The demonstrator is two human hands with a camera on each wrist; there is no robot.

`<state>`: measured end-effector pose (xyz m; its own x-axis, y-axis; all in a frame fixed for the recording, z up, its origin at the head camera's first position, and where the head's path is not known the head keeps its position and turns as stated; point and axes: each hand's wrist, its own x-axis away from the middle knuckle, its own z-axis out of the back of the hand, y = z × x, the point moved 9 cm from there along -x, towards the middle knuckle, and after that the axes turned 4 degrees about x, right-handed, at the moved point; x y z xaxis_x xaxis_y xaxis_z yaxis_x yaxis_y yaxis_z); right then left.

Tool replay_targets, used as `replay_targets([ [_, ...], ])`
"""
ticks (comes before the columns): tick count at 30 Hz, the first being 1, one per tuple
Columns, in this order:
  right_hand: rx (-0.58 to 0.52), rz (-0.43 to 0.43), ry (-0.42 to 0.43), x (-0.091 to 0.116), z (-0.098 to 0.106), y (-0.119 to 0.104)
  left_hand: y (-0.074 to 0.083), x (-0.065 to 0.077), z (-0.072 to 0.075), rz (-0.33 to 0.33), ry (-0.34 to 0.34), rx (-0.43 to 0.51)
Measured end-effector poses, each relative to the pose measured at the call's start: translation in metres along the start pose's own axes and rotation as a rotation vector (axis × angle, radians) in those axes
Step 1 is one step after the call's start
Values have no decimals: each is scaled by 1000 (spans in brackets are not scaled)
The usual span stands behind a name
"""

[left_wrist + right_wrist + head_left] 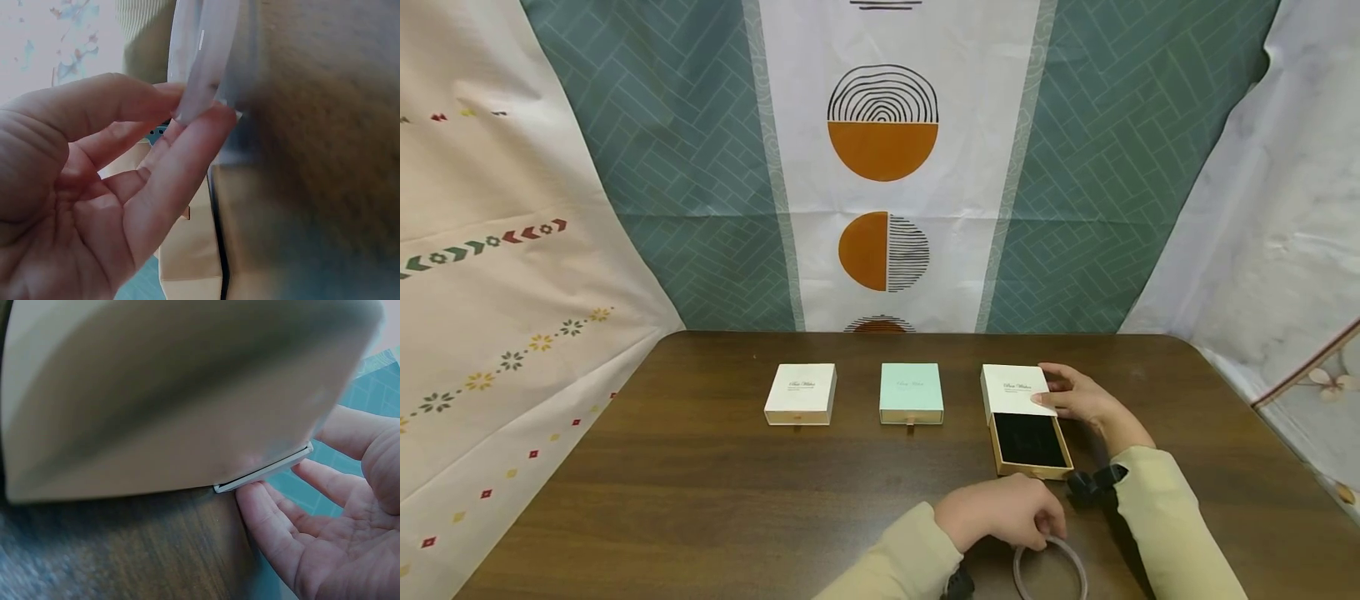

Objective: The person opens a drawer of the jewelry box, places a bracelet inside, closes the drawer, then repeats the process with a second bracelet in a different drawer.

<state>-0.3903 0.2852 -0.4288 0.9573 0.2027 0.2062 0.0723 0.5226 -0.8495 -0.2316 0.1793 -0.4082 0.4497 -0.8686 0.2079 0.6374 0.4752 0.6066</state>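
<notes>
My left hand [1003,510] pinches a pale, translucent bangle [1078,562] by its rim, between thumb and fingers, just in front of the white drawer box on the right. The left wrist view shows the bangle [209,62] at the fingertips. My right hand [1086,400] holds the white sleeve [1011,387] of that box at its right side, thumb on top. Its drawer [1032,440], gold-edged with a black lining, is pulled out toward me, and nothing shows inside. In the right wrist view the drawer's side [156,425] looms large beside the right hand [331,506].
Another white box [801,393] and a mint-green box [912,393] stand closed in a row to the left on the brown table [700,500]. Patterned cloths [715,167] hang behind and beside the table.
</notes>
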Motion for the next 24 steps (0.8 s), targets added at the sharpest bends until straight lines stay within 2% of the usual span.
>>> replay_targets([
  [6, -12, -2, 1, -2, -1, 0, -9, 1, -3, 76, -41, 175],
  [11, -11, 2, -8, -1, -2, -3, -15, 2, -4, 110, -64, 329],
  [24, -17, 12, -15, -1, 0, -2, -22, 2, -10, 190, -96, 556],
])
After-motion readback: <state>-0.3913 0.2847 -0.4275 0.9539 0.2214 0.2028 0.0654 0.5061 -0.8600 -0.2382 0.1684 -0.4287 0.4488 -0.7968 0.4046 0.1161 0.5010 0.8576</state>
